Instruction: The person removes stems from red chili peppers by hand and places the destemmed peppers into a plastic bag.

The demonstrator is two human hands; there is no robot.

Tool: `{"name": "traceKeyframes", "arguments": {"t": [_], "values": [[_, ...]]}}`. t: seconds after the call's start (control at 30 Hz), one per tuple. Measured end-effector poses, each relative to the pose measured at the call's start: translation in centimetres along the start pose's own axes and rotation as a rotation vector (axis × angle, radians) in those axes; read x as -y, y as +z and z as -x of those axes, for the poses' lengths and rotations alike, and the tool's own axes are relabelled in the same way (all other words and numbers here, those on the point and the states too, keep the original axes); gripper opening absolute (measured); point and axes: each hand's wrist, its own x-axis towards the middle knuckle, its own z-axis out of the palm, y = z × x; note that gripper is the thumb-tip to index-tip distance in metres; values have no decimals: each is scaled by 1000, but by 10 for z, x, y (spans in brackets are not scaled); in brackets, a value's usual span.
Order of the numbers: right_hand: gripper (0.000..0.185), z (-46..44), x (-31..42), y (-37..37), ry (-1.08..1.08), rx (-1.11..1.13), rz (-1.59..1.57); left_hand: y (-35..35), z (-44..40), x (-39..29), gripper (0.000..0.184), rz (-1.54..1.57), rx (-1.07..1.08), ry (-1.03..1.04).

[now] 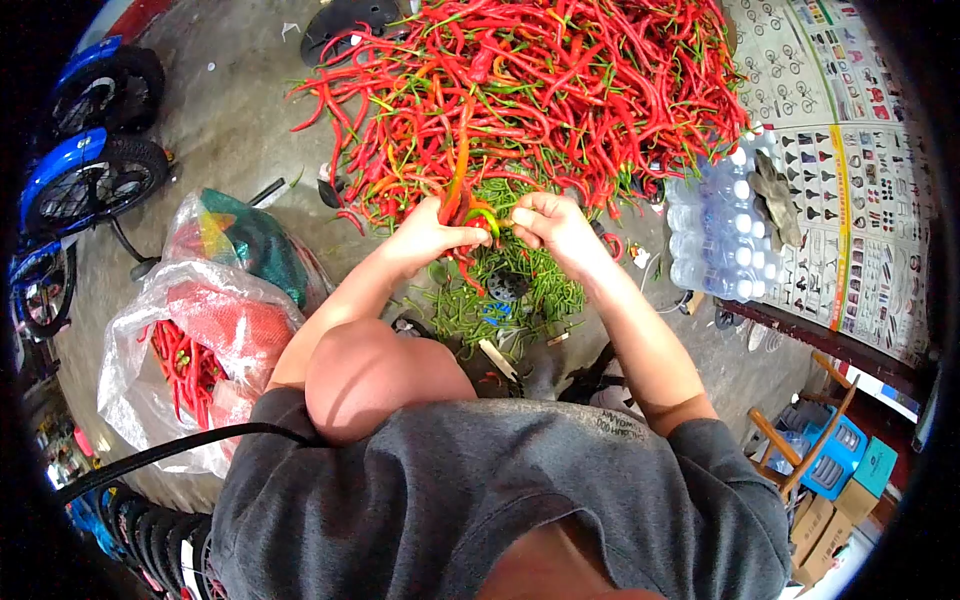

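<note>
My left hand [432, 242] is closed around a few chili peppers [459, 172], red and orange, with one long one standing up past the fingers. A greenish-yellow pepper end [486, 216] pokes out between my two hands. Beside it, the fingers of my right hand [550, 228] are pinched together at its green stem; the fingertips partly hide what they grip. Just beyond both hands spreads a big heap of red chili peppers [570, 90], many with green stems. Below the hands, loose green stems [545, 290] cover the floor in a pile.
At left, a clear plastic bag [130, 345] holds red peppers, near a green mesh sack [250, 245]. Shrink-wrapped water bottles [715, 225] stand right of the heap, beside a printed poster sheet [800, 180]. Bicycle wheels [100, 185] line the far left. A wooden chair [790, 450] is lower right.
</note>
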Motion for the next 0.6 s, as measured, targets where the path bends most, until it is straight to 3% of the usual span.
{"name": "traceKeyframes", "arguments": {"t": [0.07,0.13,0.17,0.3,0.43,0.6], "values": [[13,6,5,-3,40,91,-152,-1,8,-13,24,72,98,-86],[15,12,9,-5,158,376,-530,-1,5,-5,21,80,86,11],[17,12,7,-5,158,426,-523,-4,4,-4,20,58,86,-12],[17,9,9,-2,40,227,-327,-8,5,-4,19,54,97,-59],[15,1,-1,8,-155,59,106,-8,1,3,25,42,178,-59],[15,10,3,18,-125,31,-49,-7,3,2,22,13,205,-80]]}}
